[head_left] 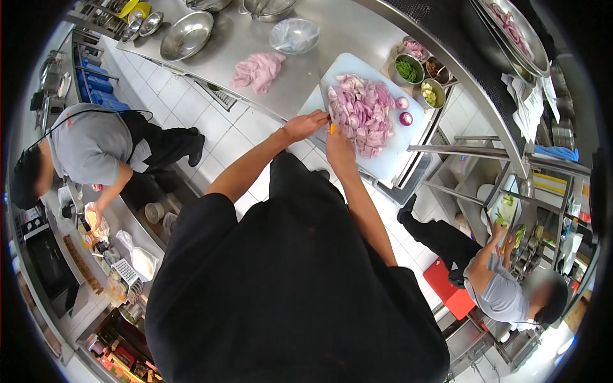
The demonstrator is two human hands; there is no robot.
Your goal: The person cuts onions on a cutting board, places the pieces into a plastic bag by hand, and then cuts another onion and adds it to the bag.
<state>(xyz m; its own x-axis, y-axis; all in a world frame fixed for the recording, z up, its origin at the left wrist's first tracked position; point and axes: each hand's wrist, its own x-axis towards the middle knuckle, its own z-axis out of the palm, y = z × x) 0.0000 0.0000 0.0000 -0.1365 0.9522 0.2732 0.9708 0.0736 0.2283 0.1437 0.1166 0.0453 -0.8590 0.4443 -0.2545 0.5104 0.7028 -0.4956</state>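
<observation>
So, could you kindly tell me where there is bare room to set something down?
Steel counter shows bare between the large steel bowl, pink cloth and plastic-covered bowl, and between that cloth and the cutting board. Onion slices crowd the board's middle, left hand and right hand its near edge, tins its far right corner.

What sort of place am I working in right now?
Most likely a commercial kitchen: there's a long stainless-steel counter, a pale rectangular cutting board piled with sliced purple onions, and a person in a grey shirt working nearby.
</observation>
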